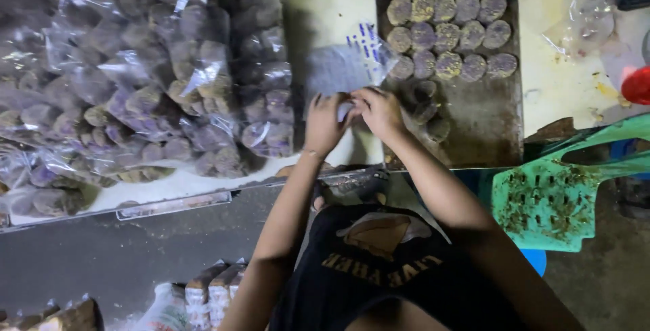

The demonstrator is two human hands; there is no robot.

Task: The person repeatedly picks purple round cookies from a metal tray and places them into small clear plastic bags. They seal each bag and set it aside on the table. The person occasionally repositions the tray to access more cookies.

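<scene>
I see the clear plastic bag pinched at its mouth between my left hand and right hand, both closed on it. Flat cookies fill the tray just right; I'd grip evenly, I judge.

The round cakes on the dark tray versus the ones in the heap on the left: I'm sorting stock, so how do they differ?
The cakes on the tray lie bare, while the heaped cakes are sealed in clear plastic bags. The tray cakes sit flat in neat rows on the dark tray; the bagged ones are piled loosely at all angles. Both are round, flat and greyish-purple. The left hand and right hand meet at a clear bag between them.
</scene>
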